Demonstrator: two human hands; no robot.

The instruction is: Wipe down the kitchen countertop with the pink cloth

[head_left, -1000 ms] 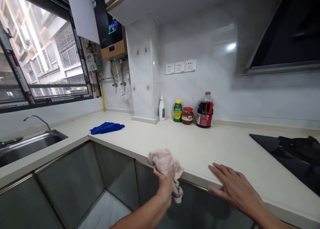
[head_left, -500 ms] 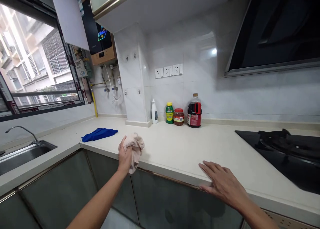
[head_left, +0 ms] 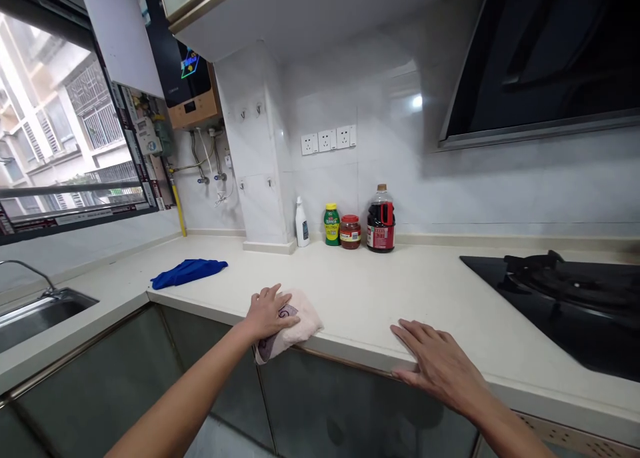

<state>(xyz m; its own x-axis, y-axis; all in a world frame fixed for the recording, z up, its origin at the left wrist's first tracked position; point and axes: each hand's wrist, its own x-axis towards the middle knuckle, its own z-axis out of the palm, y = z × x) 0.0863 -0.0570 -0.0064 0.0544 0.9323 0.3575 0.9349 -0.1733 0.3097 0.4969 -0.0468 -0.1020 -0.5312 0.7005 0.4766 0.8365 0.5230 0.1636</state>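
Note:
My left hand presses a pale pink cloth onto the front edge of the white countertop. Its fingers are bent over the fabric, which shows a dark purple pattern and hangs partly over the edge. My right hand rests on the same edge farther right, fingers stretched out and holding nothing. Back and left of the pink cloth lies a crumpled blue cloth.
By the wall stand a white bottle, a green bottle, a red-lidded jar and a large dark bottle. A black gas hob is at right, a sink at left. Cabinets hang above.
My left hand has gone from gripping the bunched pink cloth just above the edge to pressing it, more spread, on the countertop. The view has shifted slightly right; my right hand stays put.

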